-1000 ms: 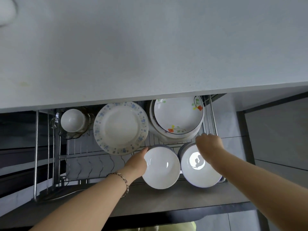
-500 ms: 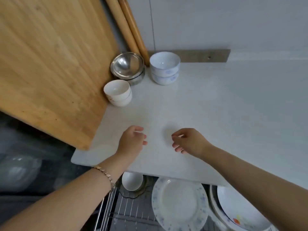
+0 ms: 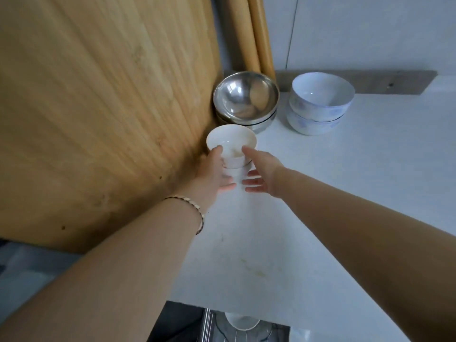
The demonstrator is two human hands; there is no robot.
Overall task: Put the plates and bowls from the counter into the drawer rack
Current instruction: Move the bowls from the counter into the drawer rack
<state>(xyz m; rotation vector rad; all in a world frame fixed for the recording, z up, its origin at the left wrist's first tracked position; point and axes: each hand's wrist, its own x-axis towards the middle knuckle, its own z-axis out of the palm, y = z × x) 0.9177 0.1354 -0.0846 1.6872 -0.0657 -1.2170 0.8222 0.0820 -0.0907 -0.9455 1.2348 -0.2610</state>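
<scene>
Two small white bowls (image 3: 232,141) stand stacked on the white counter (image 3: 333,218), against a wooden board. My left hand (image 3: 212,171) and my right hand (image 3: 262,174) flank this stack, thumbs at the top bowl's rim, fingers spread apart in front of it. The bowls still rest on the counter. Behind them is a stack of steel bowls (image 3: 245,98), and to its right two blue-patterned white bowls (image 3: 320,95), also stacked. A corner of the drawer rack (image 3: 217,329) shows below the counter edge, with a white cup (image 3: 241,323) in it.
A large wooden cutting board (image 3: 98,107) leans on the left, touching the small bowls. Two wooden rolling pins (image 3: 249,33) stand in the back corner against the white wall. A yellowish stain (image 3: 256,270) marks the counter near its front edge.
My view rose from the rack to the counter. Both hands left the bowls in the drawer, crossed the counter, and now reach around the small white bowl stack.
</scene>
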